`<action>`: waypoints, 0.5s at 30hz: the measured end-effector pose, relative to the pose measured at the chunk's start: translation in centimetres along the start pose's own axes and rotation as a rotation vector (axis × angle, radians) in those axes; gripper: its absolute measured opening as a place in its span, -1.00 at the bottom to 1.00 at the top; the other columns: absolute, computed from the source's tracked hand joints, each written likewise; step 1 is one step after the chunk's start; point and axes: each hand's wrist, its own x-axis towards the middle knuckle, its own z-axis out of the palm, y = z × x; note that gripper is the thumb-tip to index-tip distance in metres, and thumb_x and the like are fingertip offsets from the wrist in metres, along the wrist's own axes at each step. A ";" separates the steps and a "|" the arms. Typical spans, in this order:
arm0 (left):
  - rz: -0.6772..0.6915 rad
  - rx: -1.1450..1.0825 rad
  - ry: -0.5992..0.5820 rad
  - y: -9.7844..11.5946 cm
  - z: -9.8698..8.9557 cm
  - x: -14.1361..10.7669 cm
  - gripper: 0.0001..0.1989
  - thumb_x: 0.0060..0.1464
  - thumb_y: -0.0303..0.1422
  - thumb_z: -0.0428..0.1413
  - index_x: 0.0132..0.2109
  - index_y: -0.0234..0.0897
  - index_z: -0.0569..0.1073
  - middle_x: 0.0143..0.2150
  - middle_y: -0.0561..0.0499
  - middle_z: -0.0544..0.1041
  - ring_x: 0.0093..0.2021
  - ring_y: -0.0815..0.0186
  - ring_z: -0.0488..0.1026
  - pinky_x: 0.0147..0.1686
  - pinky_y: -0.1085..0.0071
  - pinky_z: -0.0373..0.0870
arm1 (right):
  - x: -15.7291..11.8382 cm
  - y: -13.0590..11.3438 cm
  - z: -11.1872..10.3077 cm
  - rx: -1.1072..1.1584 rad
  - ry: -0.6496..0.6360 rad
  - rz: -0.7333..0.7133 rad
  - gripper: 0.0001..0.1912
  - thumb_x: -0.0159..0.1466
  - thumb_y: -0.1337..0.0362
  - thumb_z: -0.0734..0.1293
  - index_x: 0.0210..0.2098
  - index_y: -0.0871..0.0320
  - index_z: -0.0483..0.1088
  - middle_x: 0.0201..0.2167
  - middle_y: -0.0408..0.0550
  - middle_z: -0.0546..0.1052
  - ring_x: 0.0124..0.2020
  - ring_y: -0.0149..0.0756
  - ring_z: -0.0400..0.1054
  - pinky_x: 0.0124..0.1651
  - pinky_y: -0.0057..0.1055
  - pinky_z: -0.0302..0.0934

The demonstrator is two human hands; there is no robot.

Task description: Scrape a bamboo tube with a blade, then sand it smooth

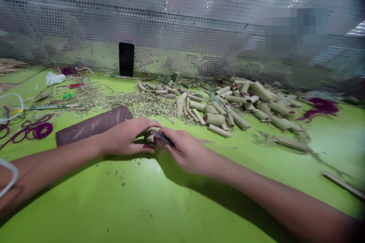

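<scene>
- Green-topped workbench (137, 201), backed by a perforated metal screen (85, 15); a black phone (126, 59) stands upright against the screen.
- Heap of cut bamboo tubes (228, 108) on the bench, right of centre, beside a drift of pale shavings (139, 104).
- Brown abrasive strip (94, 125) lying flat, just behind the left hand (125, 136).
- Right hand (185, 150): fingers closed over a dark flat piece (163, 138), whose nature cannot be told, pressing it against the tube.
- Left hand: fingers curled around the tube's far side.
- Short bamboo tube (151, 136), held between both hands just above the bench: mottled green and pale, partly hidden. Likely light, stiff and hollow, with a smooth skin that may slip; the barrel seems the safest hold, as cut ends may split.
</scene>
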 end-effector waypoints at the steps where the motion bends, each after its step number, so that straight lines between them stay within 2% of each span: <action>1: -0.011 -0.005 -0.004 0.1 -0.1 0.0 -0.45 0.27 -0.17 0.32 0.31 -0.17 0.38 0.13 -0.14 0.60 0.07 0.05 0.56 0.07 0.16 0.47 | -0.1 -0.1 -0.4 0.027 0.020 0.006 -0.82 0.51 0.27 0.21 -0.07 0.14 0.44 -0.26 0.02 0.61 -0.33 -0.22 0.43 -0.28 -0.32 0.25; 6: -0.057 0.013 -0.023 0.1 -0.3 -0.1 -0.42 0.27 -0.17 0.30 0.34 -0.18 0.36 0.15 -0.17 0.59 0.06 0.05 0.56 0.04 0.14 0.49 | 0.1 0.3 -1.6 -0.030 0.141 0.048 -0.84 0.47 0.24 0.28 -0.17 0.14 0.46 -0.38 -0.07 0.57 -0.43 -0.28 0.35 -0.37 -0.38 0.14; 8: -0.057 0.011 -0.026 0.1 -0.3 -0.1 -0.39 0.26 -0.14 0.31 0.35 -0.18 0.35 0.19 -0.19 0.57 0.09 0.03 0.55 0.07 0.12 0.49 | 0.2 0.8 -1.5 -0.129 0.117 0.056 -0.86 0.44 0.28 0.28 -0.17 0.15 0.48 -0.40 -0.07 0.58 -0.46 -0.29 0.35 -0.38 -0.38 0.12; 11: -0.060 0.004 -0.028 0.1 -0.4 -0.1 -0.37 0.26 -0.11 0.32 0.35 -0.17 0.34 0.22 -0.19 0.56 0.14 0.01 0.54 0.12 0.10 0.48 | 0.3 1.1 -1.1 -0.264 0.052 0.076 -0.78 0.41 0.31 0.26 -0.01 0.18 0.47 -0.38 -0.02 0.62 -0.48 -0.27 0.37 -0.40 -0.37 0.08; 13: -0.060 0.010 -0.029 0.1 -0.4 -0.1 -0.37 0.26 -0.10 0.32 0.35 -0.17 0.35 0.21 -0.19 0.56 0.14 0.01 0.54 0.14 0.10 0.47 | 0.2 0.9 -1.0 -0.323 0.039 0.086 -0.72 0.41 0.27 0.26 0.06 0.20 0.45 -0.38 0.00 0.62 -0.48 -0.24 0.37 -0.41 -0.36 0.05; 15: -0.059 0.019 -0.029 0.1 -0.4 -0.1 -0.38 0.26 -0.10 0.32 0.34 -0.18 0.35 0.21 -0.19 0.57 0.14 0.00 0.54 0.14 0.10 0.47 | 0.1 0.5 -1.0 -0.339 0.033 0.084 -0.71 0.44 0.18 0.24 0.03 0.21 0.44 -0.41 0.00 0.60 -0.49 -0.23 0.36 -0.42 -0.36 0.03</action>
